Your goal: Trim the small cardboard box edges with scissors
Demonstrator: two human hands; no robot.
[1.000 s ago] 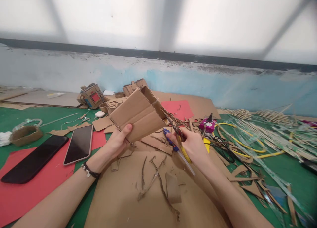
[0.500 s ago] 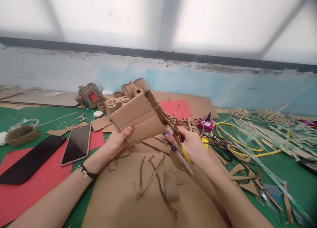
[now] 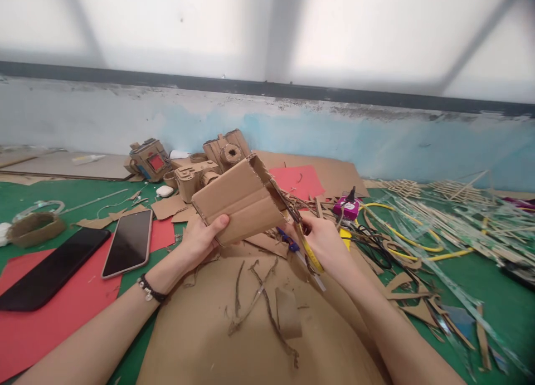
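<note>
My left hand [image 3: 203, 241] grips the lower left end of a folded cardboard piece [image 3: 240, 201] and holds it tilted above the table. My right hand [image 3: 326, 245] is closed on yellow-handled scissors [image 3: 308, 245], whose blades meet the right edge of the cardboard near its open corrugated end. Thin cardboard strips [image 3: 259, 301] lie on a big cardboard sheet [image 3: 234, 340] below both hands.
Two phones [image 3: 127, 243] [image 3: 50, 268] lie on red paper [image 3: 50, 312] at the left. Cardboard models [image 3: 200, 167] stand at the back. A pink glue gun [image 3: 346, 206], a yellow cable and several clear plastic strips [image 3: 443, 234] crowd the right. A green mat [image 3: 493, 284] covers the table.
The cardboard piece has tilted and shifted slightly right and down. My right hand with the scissors has stayed at its right edge. The camera view has drifted a little.
</note>
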